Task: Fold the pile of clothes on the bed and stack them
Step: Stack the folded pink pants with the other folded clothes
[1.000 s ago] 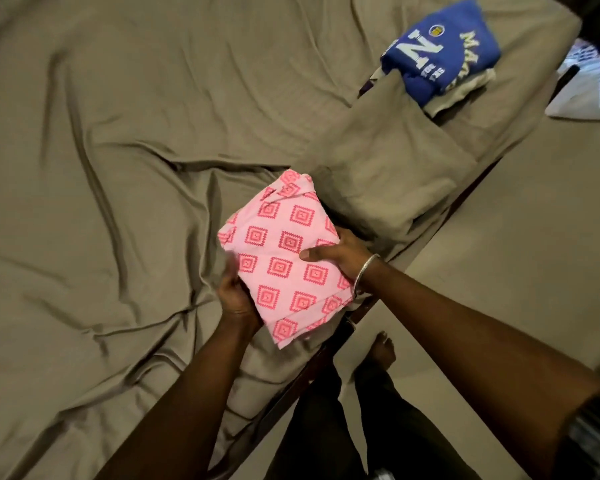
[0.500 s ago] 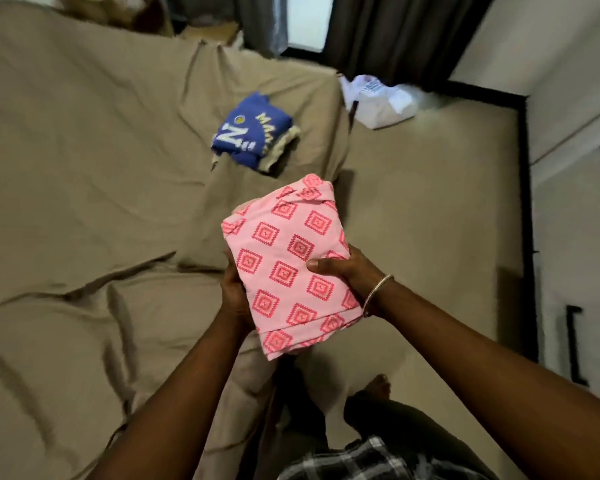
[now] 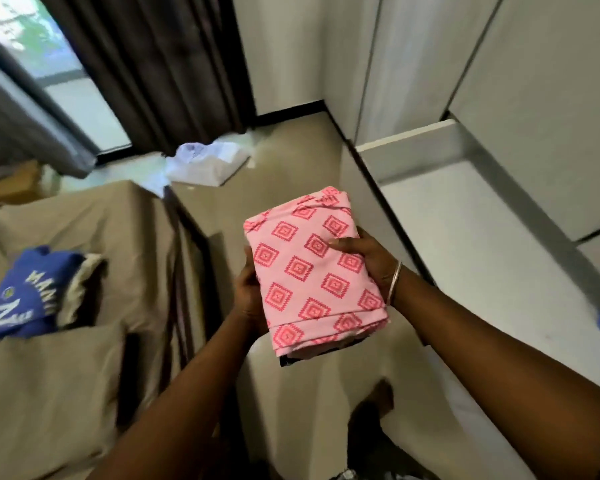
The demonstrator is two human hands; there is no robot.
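Head view shows a folded pink patterned garment (image 3: 312,271) held in the air over the floor, just off the bed (image 3: 84,220). The left hand (image 3: 248,289) grips its left edge; the right hand (image 3: 371,259) clasps the right edge, thumb on top. A folded blue garment (image 3: 25,296) already lies on the bed. Folding seems done for this piece; stacking it remains, and no unfolded clothes are in view.

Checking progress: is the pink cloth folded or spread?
Folded: the pink cloth is a compact rectangle with layered edges, held between the left hand and right hand.
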